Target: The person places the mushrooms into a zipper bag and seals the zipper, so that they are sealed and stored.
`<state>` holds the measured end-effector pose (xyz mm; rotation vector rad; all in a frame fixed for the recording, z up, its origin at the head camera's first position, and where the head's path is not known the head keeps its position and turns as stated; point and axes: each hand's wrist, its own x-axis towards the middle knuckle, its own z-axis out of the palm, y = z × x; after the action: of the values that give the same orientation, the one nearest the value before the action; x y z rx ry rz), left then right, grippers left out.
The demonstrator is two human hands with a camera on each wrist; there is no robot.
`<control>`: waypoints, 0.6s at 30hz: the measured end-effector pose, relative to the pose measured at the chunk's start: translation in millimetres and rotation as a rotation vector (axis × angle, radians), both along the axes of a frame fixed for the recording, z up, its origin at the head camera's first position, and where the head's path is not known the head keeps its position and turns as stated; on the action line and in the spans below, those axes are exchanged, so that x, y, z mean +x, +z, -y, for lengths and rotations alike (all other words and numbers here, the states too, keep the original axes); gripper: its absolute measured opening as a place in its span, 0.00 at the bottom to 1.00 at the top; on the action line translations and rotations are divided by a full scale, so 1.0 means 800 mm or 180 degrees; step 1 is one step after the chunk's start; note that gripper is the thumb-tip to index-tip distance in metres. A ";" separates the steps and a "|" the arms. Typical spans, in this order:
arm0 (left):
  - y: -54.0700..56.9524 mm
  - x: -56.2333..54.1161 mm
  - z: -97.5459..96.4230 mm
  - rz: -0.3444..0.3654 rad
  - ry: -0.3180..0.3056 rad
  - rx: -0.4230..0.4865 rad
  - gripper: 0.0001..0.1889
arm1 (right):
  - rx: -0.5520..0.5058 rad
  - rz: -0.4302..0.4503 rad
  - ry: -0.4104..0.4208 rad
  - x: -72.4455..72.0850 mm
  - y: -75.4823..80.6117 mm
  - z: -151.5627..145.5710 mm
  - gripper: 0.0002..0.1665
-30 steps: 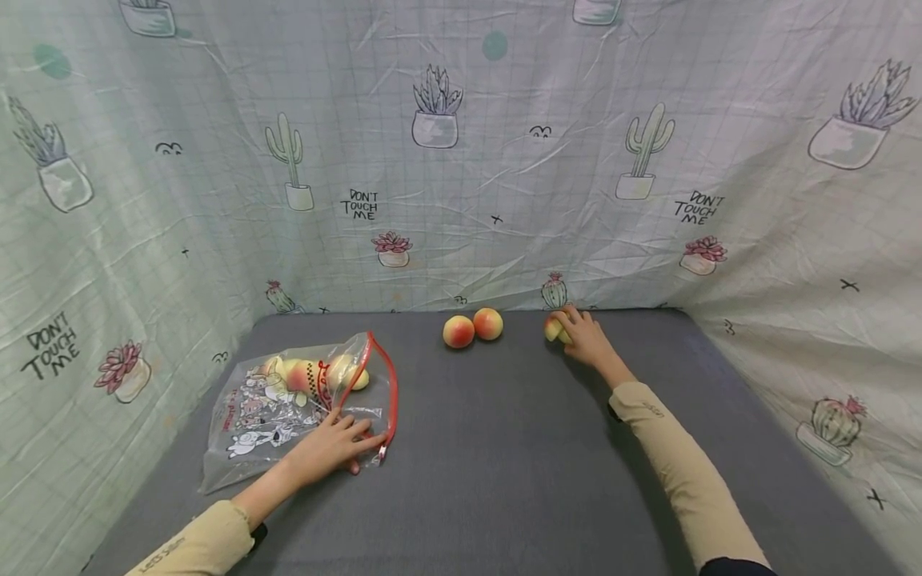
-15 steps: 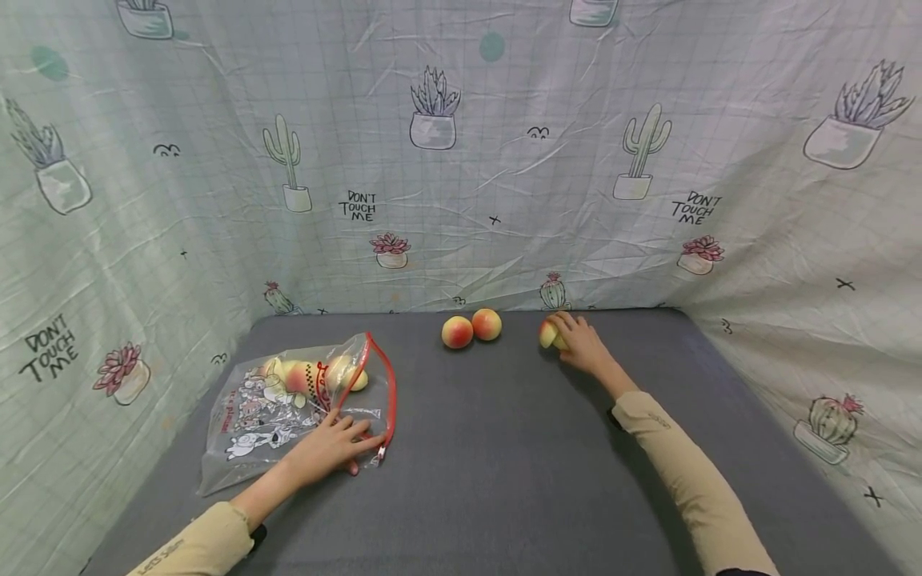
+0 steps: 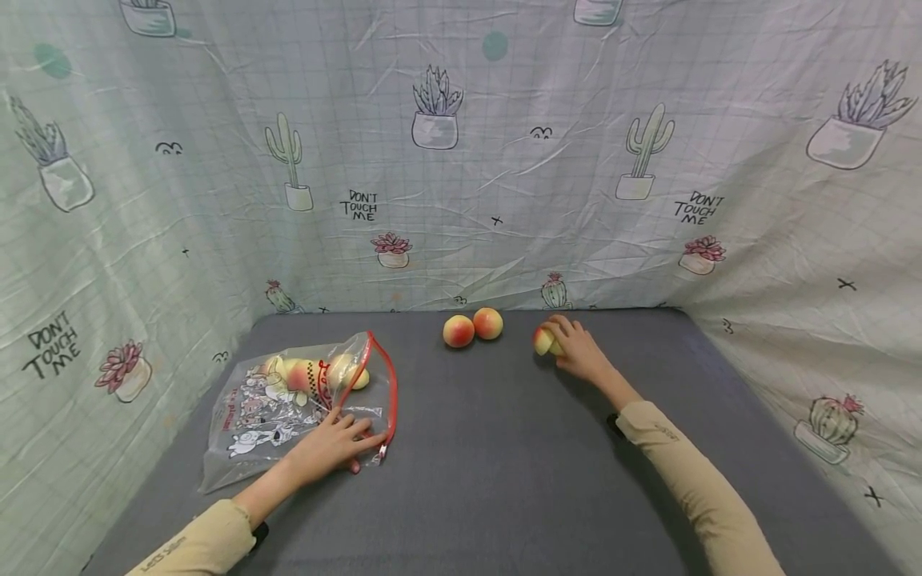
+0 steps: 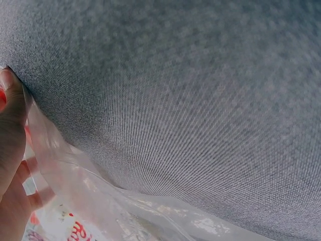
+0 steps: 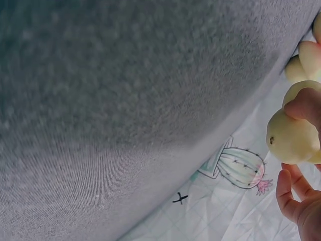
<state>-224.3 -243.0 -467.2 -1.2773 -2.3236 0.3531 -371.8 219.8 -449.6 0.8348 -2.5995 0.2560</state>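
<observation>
Two loose peaches (image 3: 458,331) sit side by side on the grey table (image 3: 490,464), right of and a little behind the clear bag (image 3: 225,464). Farther right of the bag, we see the right hand (image 3: 582,350) curled round a red-and-yellow fruit (image 3: 542,339), its thumb across the skin. The left hand (image 3: 327,448) touches the bag's red-edged mouth, fingers spread. Inside the bag we make out more fruits (image 3: 295,376), partly hidden by printing.

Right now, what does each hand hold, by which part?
Right hand: yellow-red fruit, by its rounded sides. Left hand: clear bag, at its red-edged mouth.
</observation>
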 end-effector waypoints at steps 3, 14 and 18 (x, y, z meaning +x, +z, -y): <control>-0.001 -0.001 0.000 0.0001 -0.0009 0.0001 0.28 | -0.0022 -0.0017 0.0034 0.003 0.000 0.002 0.40; -0.004 -0.004 0.003 0.0054 0.0020 -0.0033 0.28 | -0.0064 -0.0059 0.0208 0.017 0.000 0.014 0.41; -0.004 -0.003 0.002 0.0054 0.0025 -0.0034 0.29 | -0.0066 -0.0050 0.0238 0.022 -0.001 0.021 0.40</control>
<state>-226.7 -244.9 -470.1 -1.2815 -2.3445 0.3589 -354.2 203.0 -450.0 0.9241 -2.5500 0.2959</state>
